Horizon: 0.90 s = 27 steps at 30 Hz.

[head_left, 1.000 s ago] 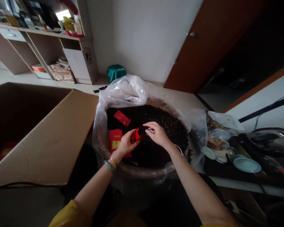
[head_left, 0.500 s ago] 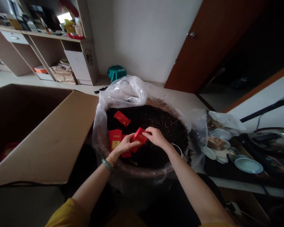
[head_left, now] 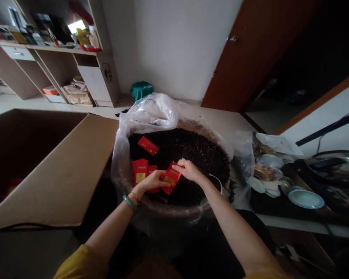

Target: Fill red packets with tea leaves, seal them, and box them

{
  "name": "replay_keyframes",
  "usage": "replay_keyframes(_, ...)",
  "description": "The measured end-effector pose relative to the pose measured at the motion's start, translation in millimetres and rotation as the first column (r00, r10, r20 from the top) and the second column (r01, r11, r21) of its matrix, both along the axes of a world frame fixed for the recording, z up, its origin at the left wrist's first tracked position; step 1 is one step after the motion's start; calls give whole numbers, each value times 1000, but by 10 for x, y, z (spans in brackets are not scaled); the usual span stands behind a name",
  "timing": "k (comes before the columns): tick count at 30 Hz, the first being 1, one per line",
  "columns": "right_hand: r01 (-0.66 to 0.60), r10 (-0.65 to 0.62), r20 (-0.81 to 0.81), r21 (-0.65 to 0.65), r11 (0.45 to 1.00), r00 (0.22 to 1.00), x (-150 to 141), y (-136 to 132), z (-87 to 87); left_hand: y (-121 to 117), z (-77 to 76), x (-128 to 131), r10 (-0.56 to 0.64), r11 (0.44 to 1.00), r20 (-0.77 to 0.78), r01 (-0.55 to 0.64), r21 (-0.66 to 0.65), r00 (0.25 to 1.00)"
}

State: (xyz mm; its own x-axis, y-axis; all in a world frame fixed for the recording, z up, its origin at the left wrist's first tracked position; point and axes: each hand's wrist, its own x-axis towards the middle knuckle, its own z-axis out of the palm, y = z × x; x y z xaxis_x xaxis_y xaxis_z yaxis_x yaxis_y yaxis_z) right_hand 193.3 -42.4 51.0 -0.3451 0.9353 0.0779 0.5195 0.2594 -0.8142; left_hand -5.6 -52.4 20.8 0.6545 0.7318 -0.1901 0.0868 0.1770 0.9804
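Observation:
Both my hands hold one red packet (head_left: 172, 176) with gold print over a wide round container lined with clear plastic (head_left: 120, 155). My left hand (head_left: 154, 180) pinches its lower left side, and my right hand (head_left: 189, 170) grips its top corner. Dark loose leaves, like tea (head_left: 203, 149), fill the container. Several more red packets (head_left: 140, 170) lie on the leaves by my left hand, partly covered by it. A single red packet (head_left: 148, 145) rests farther back. Something small and pale shows at my right fingertips; I cannot make out what it is.
A large open cardboard box (head_left: 75, 162) stands at the left with red things inside. To the right, a dark tray-like surface holds a pale bowl (head_left: 306, 198) and small dishes. A teal covered stool or bin (head_left: 142, 90) sits behind, near the wall.
The packet in my hands has turned from tilted, edge showing, to its printed front facing up. My right hand has shifted slightly lower on it. The whole view has moved a little.

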Motion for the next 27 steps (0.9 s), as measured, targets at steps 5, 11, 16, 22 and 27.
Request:
replay_keyframes(5,-30,30,-3,45,999,1000,-56,-32,-26,18,-8,6,116,992,18,-117,51,993)
replay_keyframes(11,-88,86,25,95,992,996,-47,-67,64,55,-32,-7,250,963,-25,-246,109,968)
replay_keyframes(16,-114,76,181,212,971,980,-21,-81,95,108,126,75,235,948,36,-237,214,971)
replay_keyframes(22,57,-85,68,346,937,994,-18,-76,125,199,211,228,377,904,175,-402,144,910)
replay_keyframes(27,89,-133,121,313,946,984,2,-51,82,211,158,286,494,849,202,-519,94,845)
